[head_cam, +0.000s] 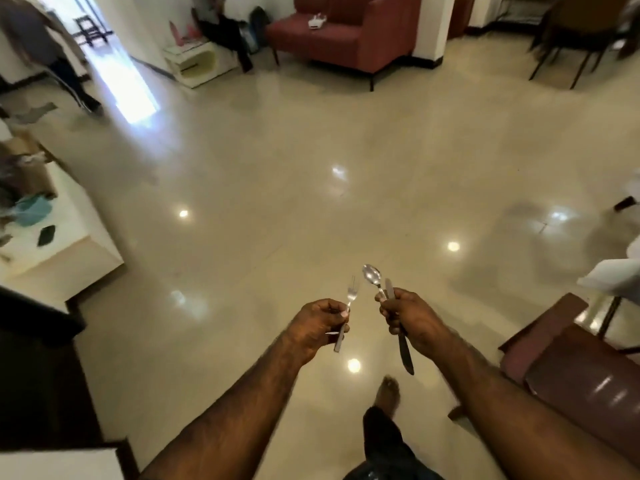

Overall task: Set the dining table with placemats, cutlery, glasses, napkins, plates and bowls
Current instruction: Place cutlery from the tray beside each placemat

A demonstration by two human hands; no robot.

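I hold a fork (351, 299) in my left hand (320, 327), pinched at the handle, prongs pointing up. My right hand (408, 322) grips a spoon (372, 276) and a knife (403, 344) together; the spoon bowl is up, and one end of the knife hangs below my fist. My hands are near each other but apart, above the shiny floor (294, 188). Beside me on the right is a brown chair (588, 382), far ahead a red sofa (346, 39).

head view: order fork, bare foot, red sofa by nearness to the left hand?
From the left hand:
1. Fork, gripped in that hand, tines up.
2. Bare foot, on the floor below and to its right.
3. Red sofa, far across the room at the top.
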